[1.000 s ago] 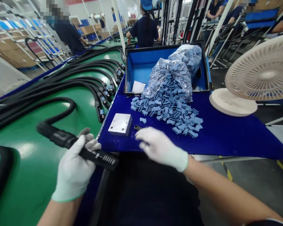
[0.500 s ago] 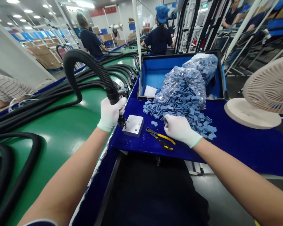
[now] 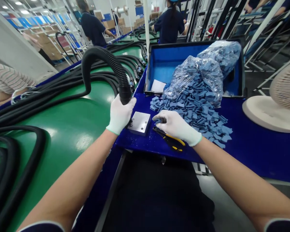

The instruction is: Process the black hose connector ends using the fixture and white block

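Observation:
My left hand [image 3: 121, 113], in a white glove, is wrapped round the end of a black corrugated hose [image 3: 124, 88]. The lower end of the hose, with a small spring-like metal part, is beside a silver metal block [image 3: 140, 122] on the blue table surface. My gloved right hand [image 3: 177, 125] is just right of the block, thumb and forefinger closed around a small blue plastic piece [image 3: 157, 121], mostly hidden by the fingers. Below that hand lie pliers with yellow and black handles [image 3: 175, 143]. Behind it spreads a heap of blue plastic pieces [image 3: 198, 106].
Clear plastic bags [image 3: 195, 75] of blue pieces lean out of a blue crate [image 3: 160, 62]. A beige fan [image 3: 268, 114] stands at the right. Several black hoses [image 3: 62, 96] lie along the green surface [image 3: 74, 125] at left. Co-workers [image 3: 93, 27] stand farther back.
My right hand has moved left from the heap's edge to the lone blue piece and closed over it. My left hand still holds the hose beside the block. The view has tilted down.

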The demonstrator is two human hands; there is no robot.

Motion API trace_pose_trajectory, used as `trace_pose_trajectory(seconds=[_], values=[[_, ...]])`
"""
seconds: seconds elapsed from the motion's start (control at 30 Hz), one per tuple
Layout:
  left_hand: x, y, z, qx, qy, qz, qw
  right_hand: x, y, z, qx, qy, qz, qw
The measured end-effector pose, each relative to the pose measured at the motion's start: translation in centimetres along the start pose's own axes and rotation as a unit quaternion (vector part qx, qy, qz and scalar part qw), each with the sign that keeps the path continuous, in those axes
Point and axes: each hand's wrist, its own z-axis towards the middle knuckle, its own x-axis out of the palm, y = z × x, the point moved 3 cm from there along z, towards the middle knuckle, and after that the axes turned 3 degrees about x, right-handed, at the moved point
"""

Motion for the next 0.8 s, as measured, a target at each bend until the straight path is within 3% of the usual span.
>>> trace_pose_trajectory(seconds=[0.17, 0.33, 0.43, 0.53, 0.8], values=[[-0.2, 0.0, 0.4, -0.016, 0.054, 0.013, 0.998, 3.0, 2.2, 3.8, -0.028, 0.061, 0.090, 0.994], [-1.0, 0.3, 0.8, -0.007, 0.077, 0.012, 0.997, 4.9, 3.0, 7.1, -0.065, 0.042, 0.055, 0.995], [-1.1, 0.8, 0.9, -0.013, 0.071, -0.002, 0.997, 5.9, 2.7, 8.6, -0.056, 0.080, 0.064, 0.993], [-1.2, 1.5, 1.0, -0.021, 0.074, -0.031, 0.997, 6.7, 2.2, 9.6, -0.030, 0.120, 0.120, 0.985], [-1.3, 1.5, 1.0, -0.044, 0.085, -0.099, 0.991, 6.8, 1.5, 10.3, 0.001, 0.122, 0.160, 0.980]])
